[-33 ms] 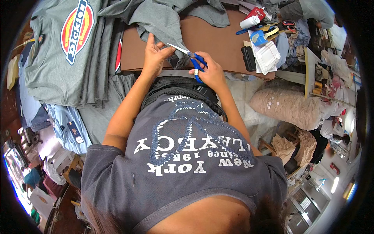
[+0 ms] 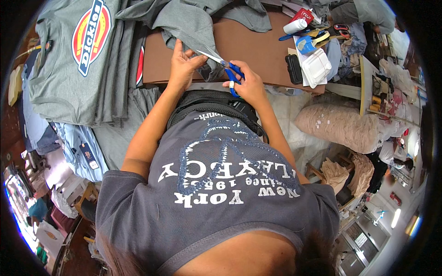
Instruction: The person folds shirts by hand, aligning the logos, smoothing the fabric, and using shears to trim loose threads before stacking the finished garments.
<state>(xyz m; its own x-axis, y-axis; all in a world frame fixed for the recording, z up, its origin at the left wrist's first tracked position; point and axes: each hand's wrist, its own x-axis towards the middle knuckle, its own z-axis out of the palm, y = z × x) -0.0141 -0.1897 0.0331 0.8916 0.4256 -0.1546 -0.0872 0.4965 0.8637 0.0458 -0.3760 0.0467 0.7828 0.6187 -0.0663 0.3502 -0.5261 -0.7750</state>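
My right hand [image 2: 251,85] grips scissors [image 2: 236,71] with blue handles, its fingers in the loops. Their blades stand apart and point left, against a grey garment [image 2: 186,25] draped over the front of the brown table [image 2: 248,50]. At the garment's lower end, my left hand [image 2: 181,69] has the cloth between thumb and fingers, close to the blade tips. Exactly what lies between the blades is too small to make out. A bunched part of the cloth hangs just behind my left thumb.
Folded grey T-shirts [image 2: 60,87] with a colourful print are stacked on the left, above a light blue garment [image 2: 83,152]. On the table's right lie a white foam box [image 2: 316,67], a black case [image 2: 293,69] and a white bottle [image 2: 295,26]. A large wrapped bundle [image 2: 338,126] rests beyond my right arm.
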